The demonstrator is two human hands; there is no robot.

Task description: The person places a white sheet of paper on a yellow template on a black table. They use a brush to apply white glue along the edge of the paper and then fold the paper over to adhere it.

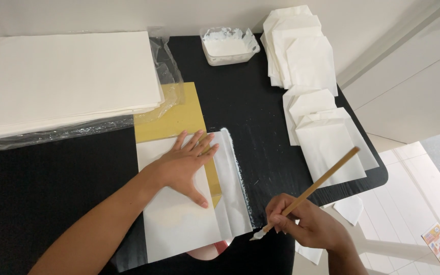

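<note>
My left hand [187, 165] lies flat with spread fingers on a white paper sheet [179, 219], which is folded over a yellow board [171, 114] on the black table [42, 188]. The sheet's right flap [230, 183] sticks out past the board, with white glue along its edge. My right hand [304, 221] grips a long wooden-handled brush [314, 186]. Its glue-covered tip rests near the flap's lower right corner.
A thick stack of large white sheets [67, 76] lies on clear plastic at the back left. A clear tub of white glue [228, 46] stands at the back centre. Several finished white paper bags [311, 97] overlap along the right side, near the table's edge.
</note>
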